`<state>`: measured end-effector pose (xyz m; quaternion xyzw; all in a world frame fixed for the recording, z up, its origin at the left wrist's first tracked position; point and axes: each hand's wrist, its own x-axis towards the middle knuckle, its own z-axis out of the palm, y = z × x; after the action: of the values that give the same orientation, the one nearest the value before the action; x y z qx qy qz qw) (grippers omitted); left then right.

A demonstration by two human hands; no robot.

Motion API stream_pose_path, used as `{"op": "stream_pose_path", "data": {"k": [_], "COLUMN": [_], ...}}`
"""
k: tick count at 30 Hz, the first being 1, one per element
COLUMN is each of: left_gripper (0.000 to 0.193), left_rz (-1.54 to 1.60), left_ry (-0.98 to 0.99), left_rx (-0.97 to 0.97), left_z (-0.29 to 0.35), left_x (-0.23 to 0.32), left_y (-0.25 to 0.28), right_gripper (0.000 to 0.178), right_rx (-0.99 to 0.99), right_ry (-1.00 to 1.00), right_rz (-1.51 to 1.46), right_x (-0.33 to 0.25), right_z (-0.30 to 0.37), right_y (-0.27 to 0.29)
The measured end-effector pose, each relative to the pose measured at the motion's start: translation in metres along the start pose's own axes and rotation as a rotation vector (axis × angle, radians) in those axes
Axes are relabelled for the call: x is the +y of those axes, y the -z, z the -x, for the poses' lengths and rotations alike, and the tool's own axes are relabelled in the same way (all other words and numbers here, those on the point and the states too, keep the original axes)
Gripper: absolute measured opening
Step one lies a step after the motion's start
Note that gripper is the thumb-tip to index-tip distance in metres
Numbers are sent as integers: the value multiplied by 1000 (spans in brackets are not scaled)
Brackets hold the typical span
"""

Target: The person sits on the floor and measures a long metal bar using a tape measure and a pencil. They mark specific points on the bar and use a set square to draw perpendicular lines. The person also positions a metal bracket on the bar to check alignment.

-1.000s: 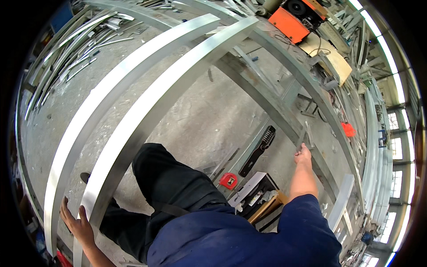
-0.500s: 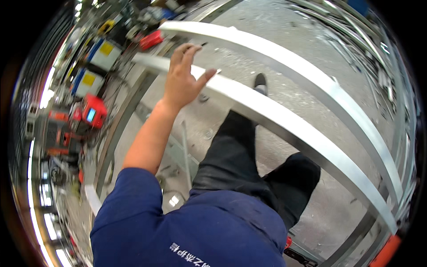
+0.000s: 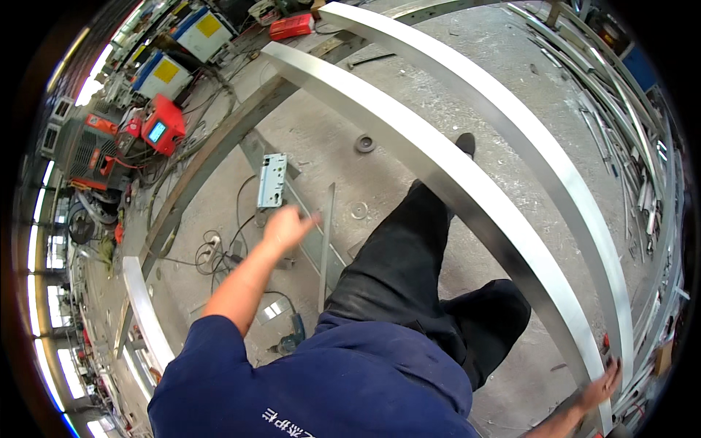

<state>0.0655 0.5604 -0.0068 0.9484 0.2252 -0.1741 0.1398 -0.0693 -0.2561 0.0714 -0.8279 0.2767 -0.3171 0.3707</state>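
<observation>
Two long silver rectangular metal tubes cross in front of me: a nearer tube and a farther tube, their ends converging at the lower right. My right hand is at those ends, fingers apart and seemingly resting against the metal. Between the nearer tube and my body, my left hand hovers, blurred, its fingers partly curled; whether they are closed cannot be told. Just beyond it is a pale blue metal plate with holes. A narrow metal strip stands out to its right.
A dark steel support beam runs under the tubes' left ends. A teal power tool with a cable lies on the floor below my left arm. Red welding equipment stands at left. Stacked metal lengths lie at far right.
My left hand has come down off the nearer tube toward my body. My right hand has come into view at the tubes' lower right ends. The whole view has shifted.
</observation>
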Motion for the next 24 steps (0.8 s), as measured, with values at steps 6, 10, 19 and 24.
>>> {"op": "stream_pose_path", "data": {"k": [6, 10, 19, 24], "left_gripper": [59, 51, 48, 49], "left_rz": [-164, -145, -141, -128], "left_ry": [-88, -92, -67, -48], "left_rx": [-101, -96, 2, -35], "left_z": [40, 37, 17, 10], "left_x": [3, -5, -11, -7], "left_y": [-106, -112, -110, -111], "right_gripper": [39, 38, 31, 30], "right_rx": [-150, -162, -74, -47], "right_ry": [90, 78, 160, 162], "right_rz": [-24, -2, 310, 317], "right_x": [-17, -3, -44, -39], "right_z": [8, 8, 26, 25], "right_y": [-60, -79, -112, -107]}}
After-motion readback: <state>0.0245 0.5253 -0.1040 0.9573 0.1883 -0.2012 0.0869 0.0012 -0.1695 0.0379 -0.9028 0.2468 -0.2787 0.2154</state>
